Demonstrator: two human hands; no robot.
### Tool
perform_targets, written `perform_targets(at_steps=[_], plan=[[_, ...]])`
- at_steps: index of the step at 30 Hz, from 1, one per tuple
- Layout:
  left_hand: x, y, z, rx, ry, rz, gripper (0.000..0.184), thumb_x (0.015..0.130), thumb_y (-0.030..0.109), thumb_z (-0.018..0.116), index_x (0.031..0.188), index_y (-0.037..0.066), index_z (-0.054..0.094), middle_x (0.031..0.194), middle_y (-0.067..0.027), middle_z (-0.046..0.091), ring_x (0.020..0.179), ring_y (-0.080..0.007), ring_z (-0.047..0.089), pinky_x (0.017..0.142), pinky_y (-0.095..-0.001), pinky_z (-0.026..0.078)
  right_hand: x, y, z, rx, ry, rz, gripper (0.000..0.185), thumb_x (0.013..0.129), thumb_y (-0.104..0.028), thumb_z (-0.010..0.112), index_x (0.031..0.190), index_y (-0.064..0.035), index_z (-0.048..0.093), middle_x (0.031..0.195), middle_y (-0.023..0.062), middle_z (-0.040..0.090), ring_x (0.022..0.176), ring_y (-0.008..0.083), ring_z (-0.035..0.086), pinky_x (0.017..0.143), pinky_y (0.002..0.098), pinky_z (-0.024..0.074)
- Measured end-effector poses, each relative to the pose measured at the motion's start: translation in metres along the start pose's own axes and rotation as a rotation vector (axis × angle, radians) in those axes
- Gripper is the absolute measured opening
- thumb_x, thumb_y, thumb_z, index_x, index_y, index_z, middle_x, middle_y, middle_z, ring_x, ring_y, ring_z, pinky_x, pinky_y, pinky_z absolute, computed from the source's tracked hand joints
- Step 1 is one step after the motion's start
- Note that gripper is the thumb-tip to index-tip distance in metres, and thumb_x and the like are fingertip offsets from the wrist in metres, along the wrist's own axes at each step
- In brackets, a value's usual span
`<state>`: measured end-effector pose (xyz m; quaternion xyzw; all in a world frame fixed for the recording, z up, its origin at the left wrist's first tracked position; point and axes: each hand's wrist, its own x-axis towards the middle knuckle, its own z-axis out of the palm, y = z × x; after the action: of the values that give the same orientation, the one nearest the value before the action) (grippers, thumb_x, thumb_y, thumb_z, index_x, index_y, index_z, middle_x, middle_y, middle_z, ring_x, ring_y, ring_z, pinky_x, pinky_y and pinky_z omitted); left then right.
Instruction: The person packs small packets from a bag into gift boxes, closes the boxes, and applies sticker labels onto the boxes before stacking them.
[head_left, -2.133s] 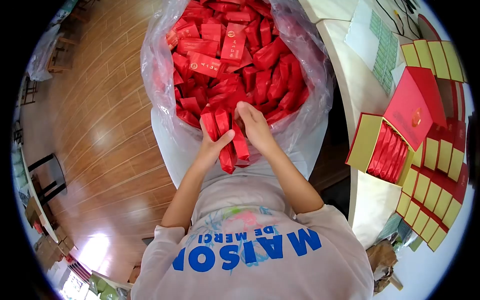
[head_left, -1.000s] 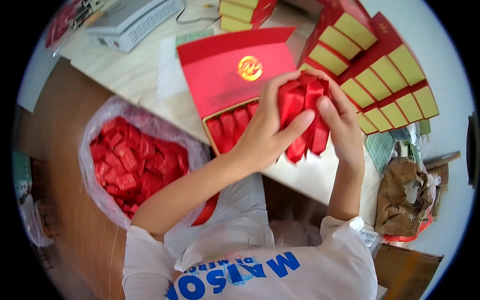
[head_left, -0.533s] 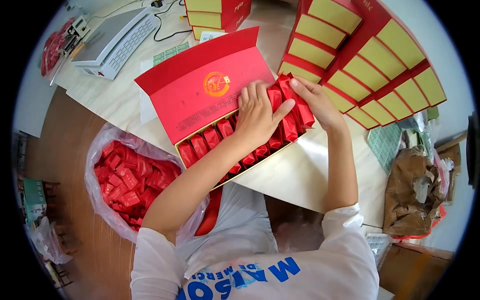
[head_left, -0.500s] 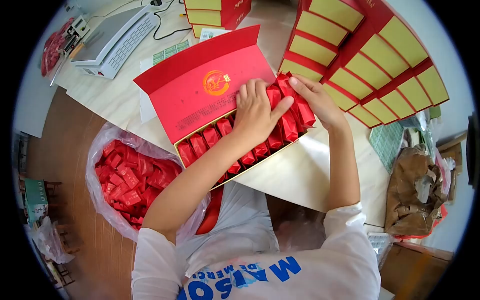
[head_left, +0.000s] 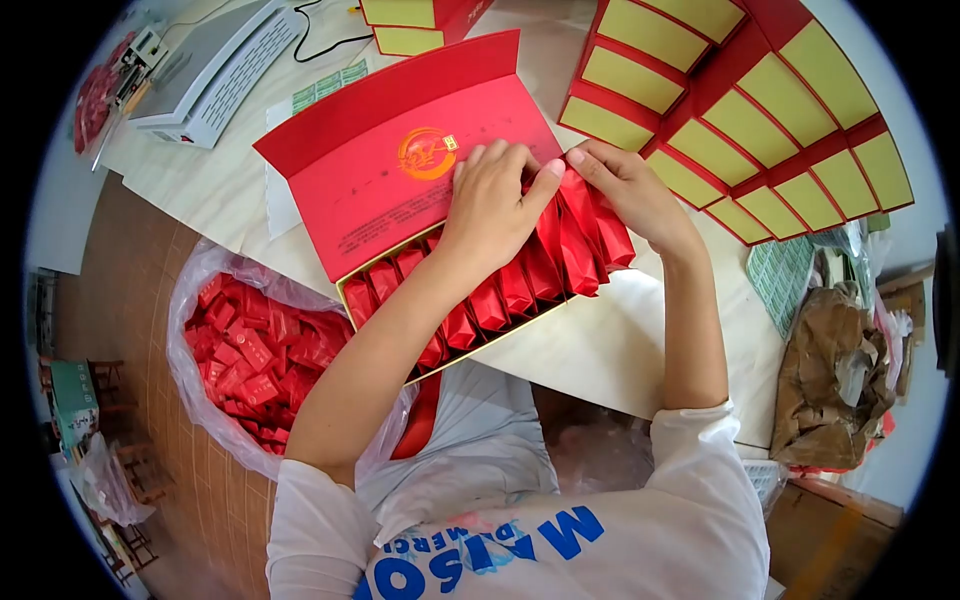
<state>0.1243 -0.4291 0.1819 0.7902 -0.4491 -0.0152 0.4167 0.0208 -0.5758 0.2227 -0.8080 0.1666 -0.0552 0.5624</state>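
Note:
An opened red gift box [head_left: 410, 185] lies at an angle on the table, its lid tipped back. A row of shiny red foil packets [head_left: 487, 305] stands inside it. My left hand [head_left: 495, 205] rests over the row, fingers bent against the packets and thumb stretched apart toward the right end. At that end my right hand [head_left: 630, 195] is closed, thumb and forefinger pinching the top of a red packet [head_left: 608, 235]. That packet leans out over the box's right end. Some packets are hidden under my left hand and forearm.
A clear plastic bag of red packets [head_left: 250, 350] is at the left below the table edge. Stacked red-and-yellow boxes [head_left: 740, 130] stand behind my right hand. A grey-white machine [head_left: 215, 75] occupies the back left. Brown paper packaging [head_left: 825, 385] lies at the right.
My left thumb has moved up toward the packet tops, near my right fingertips. The packets at the right end sit more spread out, and the view has shifted slightly.

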Motion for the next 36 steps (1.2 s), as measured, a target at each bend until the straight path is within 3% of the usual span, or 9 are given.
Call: perform_targets(at_steps=[5, 10, 15, 18, 22, 23, 29, 34, 36], plan=[[-0.001, -0.001, 0.001, 0.017, -0.049, -0.001, 0.039, 0.094, 0.040, 0.051, 0.088, 0.002, 0.056, 0.089, -0.0140, 0.055, 0.086, -0.0306, 0.050, 0.080, -0.0403, 0.037, 0.000, 0.003, 0.004, -0.141, 0.043, -0.031, 0.032, 0.096, -0.030, 0.054, 0.094, 0.0017, 0.062, 0.078, 0.0065, 0.060, 0.069, 0.0155, 0.054, 0.067, 0.0298, 0.0454], [-0.007, -0.001, 0.008, 0.137, 0.051, 0.093, 0.032, 0.093, 0.034, 0.053, 0.100, 0.003, 0.058, 0.097, -0.0126, 0.057, 0.095, -0.0299, 0.051, 0.083, -0.0396, 0.037, -0.012, 0.009, 0.043, -0.773, 0.525, -0.409, 0.013, 0.091, -0.014, 0.056, 0.093, -0.0012, 0.057, 0.079, 0.0164, 0.063, 0.059, 0.0371, 0.060, 0.053, 0.0421, 0.0500], [-0.008, 0.001, 0.016, 0.242, 0.101, 0.117, 0.024, 0.088, 0.025, 0.061, 0.103, 0.006, 0.057, 0.098, -0.0096, 0.056, 0.095, -0.0286, 0.051, 0.082, -0.0395, 0.037, -0.015, 0.016, 0.055, -0.937, 0.567, -0.356, 0.007, 0.084, -0.007, 0.058, 0.087, -0.0036, 0.053, 0.070, 0.0137, 0.059, 0.055, 0.0338, 0.061, 0.049, 0.0393, 0.0501], [-0.008, -0.001, 0.022, 0.329, 0.125, 0.148, 0.027, 0.083, 0.021, 0.066, 0.104, 0.008, 0.057, 0.098, -0.0083, 0.055, 0.094, -0.0273, 0.051, 0.081, -0.0391, 0.038, -0.015, 0.021, 0.063, -1.037, 0.532, -0.238, 0.008, 0.081, -0.005, 0.059, 0.085, -0.0041, 0.051, 0.076, 0.0128, 0.058, 0.064, 0.0314, 0.062, 0.050, 0.0390, 0.0501], [-0.002, 0.001, 0.026, 0.472, 0.171, 0.175, 0.032, 0.075, 0.025, 0.071, 0.096, 0.008, 0.055, 0.092, -0.0076, 0.053, 0.092, -0.0240, 0.051, 0.079, -0.0369, 0.039, -0.006, 0.040, 0.057, -0.954, 0.602, -0.411, 0.008, 0.082, -0.004, 0.057, 0.089, -0.0036, 0.054, 0.088, 0.0151, 0.054, 0.082, 0.0322, 0.056, 0.062, 0.0409, 0.0493], [-0.002, 0.001, 0.024, 0.427, 0.141, 0.159, 0.034, 0.076, 0.026, 0.072, 0.098, 0.007, 0.054, 0.093, -0.0088, 0.054, 0.095, -0.0256, 0.051, 0.081, -0.0386, 0.039, -0.002, 0.043, 0.054, -0.800, 0.551, -0.394, 0.009, 0.082, -0.004, 0.057, 0.090, -0.0033, 0.054, 0.091, 0.0158, 0.052, 0.086, 0.0328, 0.054, 0.067, 0.0421, 0.0486], [-0.031, -0.003, -0.042, -0.075, -0.004, -0.028, 0.033, 0.093, 0.028, 0.054, 0.116, 0.005, 0.052, 0.115, -0.0178, 0.055, 0.112, -0.0345, 0.049, 0.097, -0.0441, 0.036, -0.012, 0.027, 0.053, -1.000, 0.536, -0.422, 0.010, 0.086, -0.010, 0.059, 0.090, -0.0009, 0.063, 0.087, 0.0166, 0.055, 0.082, 0.0335, 0.054, 0.072, 0.0439, 0.0455], [-0.129, -0.027, -0.080, 0.071, 0.472, -0.129, 0.034, 0.094, 0.017, 0.050, 0.125, 0.002, 0.048, 0.128, -0.0169, 0.047, 0.123, -0.0320, 0.041, 0.106, -0.0404, 0.031, -0.020, 0.028, 0.055, -1.081, 0.541, -0.400, 0.015, 0.087, -0.013, 0.059, 0.087, 0.0009, 0.065, 0.083, 0.0156, 0.055, 0.081, 0.0333, 0.053, 0.073, 0.0426, 0.0449], [-0.157, -0.034, -0.062, -0.170, 0.470, -0.255, 0.044, 0.095, 0.019, 0.050, 0.133, 0.002, 0.041, 0.139, -0.0182, 0.035, 0.132, -0.0320, 0.031, 0.111, -0.0413, 0.024, -0.023, 0.022, 0.058, -1.084, 0.476, -0.373, 0.016, 0.088, -0.012, 0.058, 0.092, 0.0018, 0.065, 0.085, 0.0160, 0.054, 0.082, 0.0331, 0.053, 0.074, 0.0420, 0.0448]])
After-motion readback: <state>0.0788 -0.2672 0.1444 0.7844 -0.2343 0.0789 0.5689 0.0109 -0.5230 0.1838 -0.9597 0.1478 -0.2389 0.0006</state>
